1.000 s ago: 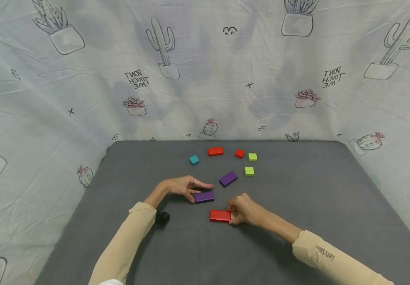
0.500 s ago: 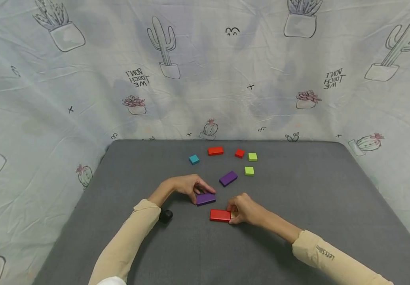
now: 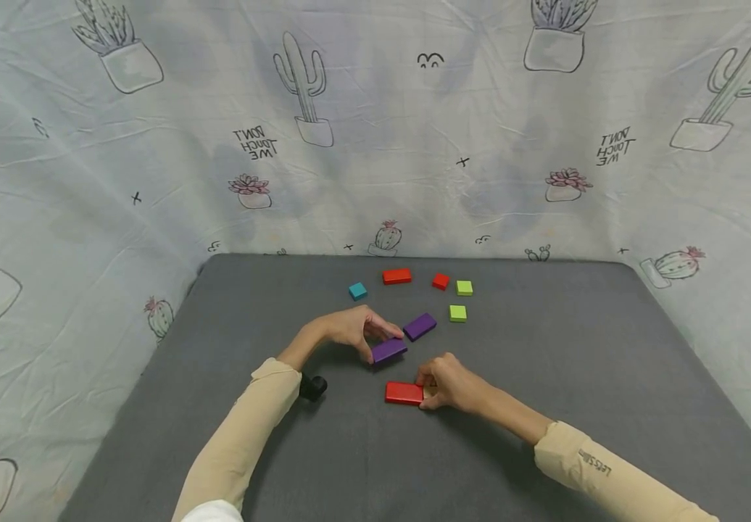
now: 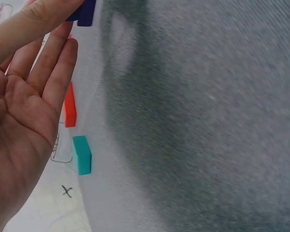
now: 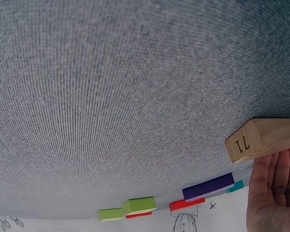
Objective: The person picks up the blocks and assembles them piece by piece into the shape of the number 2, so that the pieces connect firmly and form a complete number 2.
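My left hand pinches a purple block between thumb and fingers. The block tilts above the table, close to a second purple block lying behind it. In the left wrist view only the held block's end shows at the top. My right hand grips a plain wooden block with dark digits on its end; in the head view it is mostly hidden by the fingers. A flat red block lies against its left side.
At the back of the grey table lie a teal block, a long red block, a small red block and two lime-green blocks, one farther back and one nearer. A cactus-print cloth hangs behind.
My left hand has closed on the purple block, lifted it and carried it right and away from me. The right hand and the red block stay where they were.
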A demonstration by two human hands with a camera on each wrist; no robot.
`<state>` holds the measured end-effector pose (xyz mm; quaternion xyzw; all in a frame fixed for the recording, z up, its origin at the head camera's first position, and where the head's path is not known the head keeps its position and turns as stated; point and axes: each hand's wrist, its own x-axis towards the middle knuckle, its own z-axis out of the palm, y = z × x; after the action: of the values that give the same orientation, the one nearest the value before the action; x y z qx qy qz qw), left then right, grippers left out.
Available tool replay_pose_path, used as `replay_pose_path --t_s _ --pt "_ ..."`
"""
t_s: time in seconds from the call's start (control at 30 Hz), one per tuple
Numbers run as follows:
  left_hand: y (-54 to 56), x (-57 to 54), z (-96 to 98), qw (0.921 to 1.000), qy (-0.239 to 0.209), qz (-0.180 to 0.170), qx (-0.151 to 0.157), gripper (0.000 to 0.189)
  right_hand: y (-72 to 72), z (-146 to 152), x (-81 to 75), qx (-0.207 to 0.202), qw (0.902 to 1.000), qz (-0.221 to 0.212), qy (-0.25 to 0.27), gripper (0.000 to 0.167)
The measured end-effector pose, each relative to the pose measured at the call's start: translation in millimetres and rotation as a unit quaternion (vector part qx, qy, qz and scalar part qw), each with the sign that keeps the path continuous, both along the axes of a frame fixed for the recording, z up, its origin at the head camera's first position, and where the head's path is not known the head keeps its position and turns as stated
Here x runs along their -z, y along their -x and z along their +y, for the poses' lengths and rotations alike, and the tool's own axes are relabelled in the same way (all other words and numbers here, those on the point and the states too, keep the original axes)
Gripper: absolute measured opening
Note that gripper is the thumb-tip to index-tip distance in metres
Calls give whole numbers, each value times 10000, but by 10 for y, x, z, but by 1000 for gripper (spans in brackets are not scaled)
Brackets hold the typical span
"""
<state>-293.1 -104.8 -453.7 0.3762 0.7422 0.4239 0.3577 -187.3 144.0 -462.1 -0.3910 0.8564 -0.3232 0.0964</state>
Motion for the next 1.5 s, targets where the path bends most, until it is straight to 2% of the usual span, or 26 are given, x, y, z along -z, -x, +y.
replay_pose_path --t_s 0.13,0.33,0.9,1.1,1.5 --pt "4 -44 23 9999 -69 86 -23 71 3 1 8 -12 10000 50 69 23" --pt "-1 -68 76 9998 -67 160 107 70 -6 4 25 17 10000 -17 77 23" --pt "-26 -149 348 9993 -81 140 352 68 6 2 20 -62 9999 -67 75 22" --pt "-42 -111 432 9987 -49 220 451 68 4 10 33 -113 9998 -90 127 21" --pt "-99 5 509 9962 332 528 605 65 -10 21 55 -111 9995 79 285 22"
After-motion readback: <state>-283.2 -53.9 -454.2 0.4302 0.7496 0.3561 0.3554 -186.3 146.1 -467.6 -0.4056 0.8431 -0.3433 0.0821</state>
